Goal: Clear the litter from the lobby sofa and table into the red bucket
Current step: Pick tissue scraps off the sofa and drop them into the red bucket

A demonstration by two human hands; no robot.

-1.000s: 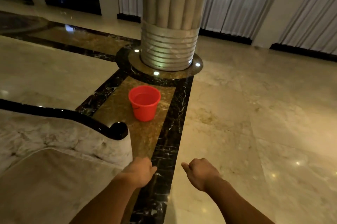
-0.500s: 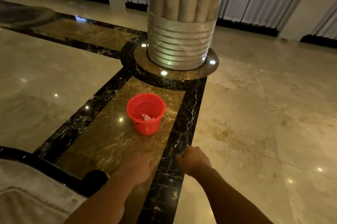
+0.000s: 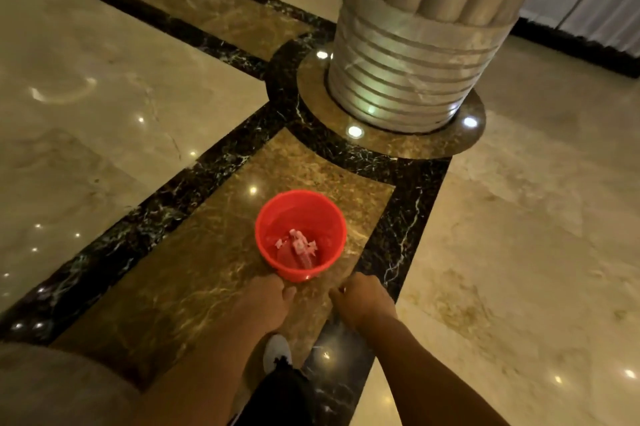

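Both fists are curled shut: the left hand [image 3: 265,299] and the right hand [image 3: 363,301] hang side by side just short of the round red plastic bucket [image 3: 300,234], knuckles up, so whether either one has litter tucked inside cannot be told from this angle. Held low and close to the rim, they look poised to let go straight down into the opening rather than toss from afar (a judgement, not something seen). The bucket stands upright on the brown marble floor panel [image 3: 180,290] framed by black veined strips, well clear of the ribbed stone column [image 3: 415,69], presumably parked in open floor where it is easy to walk up to. Pale crumpled scraps of litter [image 3: 298,245] lie at its bottom. A white shoe toe [image 3: 276,351] points toward it.
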